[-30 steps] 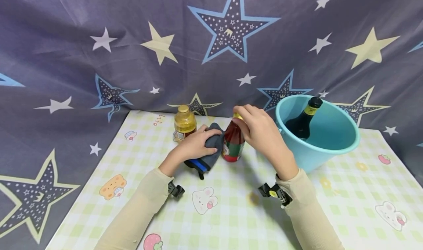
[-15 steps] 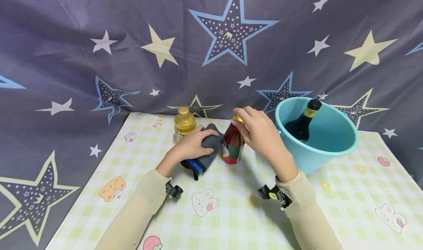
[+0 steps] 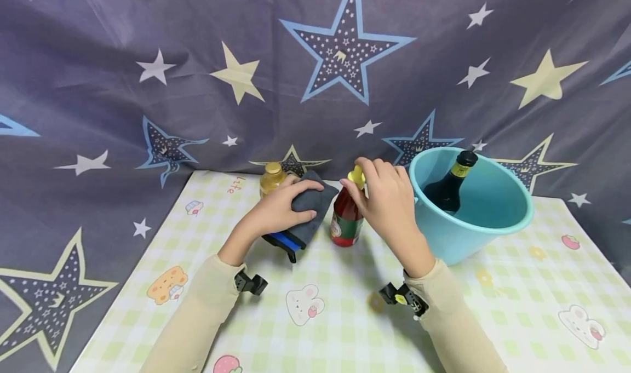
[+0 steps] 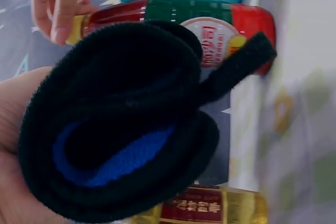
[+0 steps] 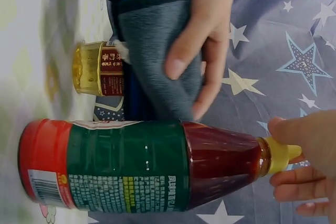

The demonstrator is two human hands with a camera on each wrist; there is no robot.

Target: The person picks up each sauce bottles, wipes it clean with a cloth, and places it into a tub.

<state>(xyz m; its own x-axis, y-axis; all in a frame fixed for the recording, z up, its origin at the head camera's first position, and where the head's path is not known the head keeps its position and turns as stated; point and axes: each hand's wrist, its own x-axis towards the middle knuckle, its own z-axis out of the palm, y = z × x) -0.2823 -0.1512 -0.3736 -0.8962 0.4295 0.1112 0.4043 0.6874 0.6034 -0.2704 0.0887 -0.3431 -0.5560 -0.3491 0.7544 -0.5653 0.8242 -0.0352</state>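
Observation:
My left hand (image 3: 277, 208) grips a folded grey cloth (image 3: 315, 203) with black edging, a blue band and a small black loop. In the left wrist view its black-edged end fills the middle, with blue showing inside the fold. A red sauce bottle (image 3: 347, 219) with a green label stands upright just right of the cloth. The thumb and fingers of my right hand (image 3: 386, 203) are round its yellow cap (image 5: 283, 153). Behind my left hand is a jar of yellow liquid (image 3: 271, 179), its lower part mostly hidden in the head view.
To the right stands a light blue bucket (image 3: 470, 244) with a dark, black-capped bottle (image 3: 448, 189) leaning inside it. A checked tablecloth (image 3: 345, 329) covers the table. Behind hangs a dark curtain (image 3: 296, 126) with stars.
My left hand has moved left with the cloth, which is now apart from the sauce bottle and covers more of the jar. The right hand has shifted slightly, and more of the cap shows.

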